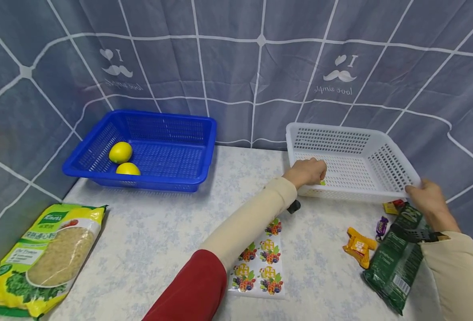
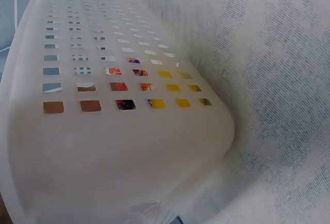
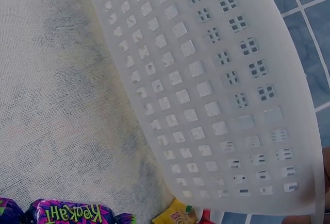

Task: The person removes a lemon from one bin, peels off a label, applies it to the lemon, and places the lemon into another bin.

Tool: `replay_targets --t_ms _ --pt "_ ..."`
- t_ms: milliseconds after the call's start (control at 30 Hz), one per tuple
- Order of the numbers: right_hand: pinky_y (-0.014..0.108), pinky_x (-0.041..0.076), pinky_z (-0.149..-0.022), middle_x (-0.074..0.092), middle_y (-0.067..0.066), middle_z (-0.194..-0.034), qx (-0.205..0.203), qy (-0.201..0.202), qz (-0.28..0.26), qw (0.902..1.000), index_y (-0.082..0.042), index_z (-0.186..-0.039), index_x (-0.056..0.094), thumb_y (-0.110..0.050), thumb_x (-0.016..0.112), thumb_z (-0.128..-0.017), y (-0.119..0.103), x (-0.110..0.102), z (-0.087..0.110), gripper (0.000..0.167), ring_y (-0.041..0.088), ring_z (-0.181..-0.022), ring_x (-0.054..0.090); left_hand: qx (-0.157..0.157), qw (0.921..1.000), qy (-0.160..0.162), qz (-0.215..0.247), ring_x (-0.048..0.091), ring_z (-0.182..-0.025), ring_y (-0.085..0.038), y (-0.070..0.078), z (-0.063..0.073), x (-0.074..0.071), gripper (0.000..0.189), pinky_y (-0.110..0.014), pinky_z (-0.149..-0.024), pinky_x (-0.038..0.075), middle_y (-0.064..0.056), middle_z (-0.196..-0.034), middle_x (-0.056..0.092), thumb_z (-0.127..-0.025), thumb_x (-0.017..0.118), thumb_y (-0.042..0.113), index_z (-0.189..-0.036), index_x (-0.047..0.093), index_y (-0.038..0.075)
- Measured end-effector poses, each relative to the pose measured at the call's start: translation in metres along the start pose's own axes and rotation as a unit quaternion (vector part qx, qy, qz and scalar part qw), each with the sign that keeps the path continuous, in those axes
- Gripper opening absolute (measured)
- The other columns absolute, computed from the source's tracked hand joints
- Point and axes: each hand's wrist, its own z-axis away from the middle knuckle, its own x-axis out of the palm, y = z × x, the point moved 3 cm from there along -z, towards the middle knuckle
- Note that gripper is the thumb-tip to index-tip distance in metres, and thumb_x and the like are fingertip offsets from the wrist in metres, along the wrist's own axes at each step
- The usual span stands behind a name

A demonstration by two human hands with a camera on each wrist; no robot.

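Note:
A white basket [image 1: 342, 192] with slotted walls stands at the right. My left hand [image 1: 309, 171] reaches over its near-left part, with the fingers bent downward. A small yellow-green bit [image 1: 322, 183] peeks out below them. Through the wall holes in the left wrist view, a colourful fruit sticker [image 2: 174, 87] appears against the inside, beside the skin of the hand. Whether the fingers pinch or press it is hidden. My right hand [image 1: 428, 199] grips the basket's near-right corner rim. A sheet of fruit stickers [image 1: 270, 258] lies on the table, partly under my left arm.
At the left back, a blue basket [image 1: 168, 180] holds two lemons [image 1: 121, 152]. A yellow-green Knorr bag [image 1: 55, 254] lies front left. Below the right hand are a green packet [image 1: 398, 261], an orange-wrapped item [image 1: 358, 247], a purple candy [image 1: 382, 226] and a small yellow-red packet [image 1: 390, 207].

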Motion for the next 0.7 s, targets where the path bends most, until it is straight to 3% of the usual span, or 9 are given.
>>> replay_targets --t_ms 200,400,567,700 --pt "0.064 0.043 -0.080 0.038 0.044 -0.135 0.006 0.021 0.021 0.9995 0.019 -0.145 0.021 -0.027 0.034 -0.102 0.012 0.005 -0.010 0.065 0.050 -0.111 0.044 0.008 0.9999 0.005 0.013 0.052 -0.091 -0.007 -0.004 0.005 0.001 0.007 -0.027 -0.077 0.047 0.008 -0.103 0.060 -0.098 0.062 0.022 -0.102 0.069 0.022" --pt "0.067 0.035 -0.091 0.033 0.047 -0.134 -0.012 0.004 0.012 0.9998 0.024 -0.142 0.015 -0.021 0.032 -0.102 -0.003 0.004 0.004 0.063 0.057 -0.117 0.039 0.040 0.9979 0.036 0.034 0.058 -0.097 -0.008 -0.013 0.017 -0.008 0.017 -0.026 -0.078 0.049 0.006 -0.117 0.064 -0.100 0.060 0.028 -0.111 0.068 0.020" --pt "0.064 0.037 -0.088 0.033 0.047 -0.133 -0.013 0.007 0.020 0.9997 0.023 -0.143 0.014 -0.021 0.031 -0.103 -0.008 0.003 0.007 0.062 0.055 -0.115 0.040 0.087 0.9888 0.093 0.077 0.061 -0.106 -0.013 -0.029 0.042 -0.022 0.024 -0.026 -0.082 0.049 -0.001 -0.124 0.065 -0.099 0.060 0.026 -0.118 0.068 0.012" --pt "0.057 0.042 -0.078 0.036 0.046 -0.131 -0.013 0.019 0.037 0.9991 0.022 -0.143 0.016 -0.022 0.033 -0.102 -0.009 0.004 0.007 0.063 0.053 -0.110 0.044 0.083 0.9821 0.123 0.116 0.058 -0.115 -0.016 -0.052 0.070 -0.030 0.032 -0.029 -0.089 0.048 -0.003 -0.130 0.062 -0.099 0.060 0.028 -0.125 0.064 0.009"
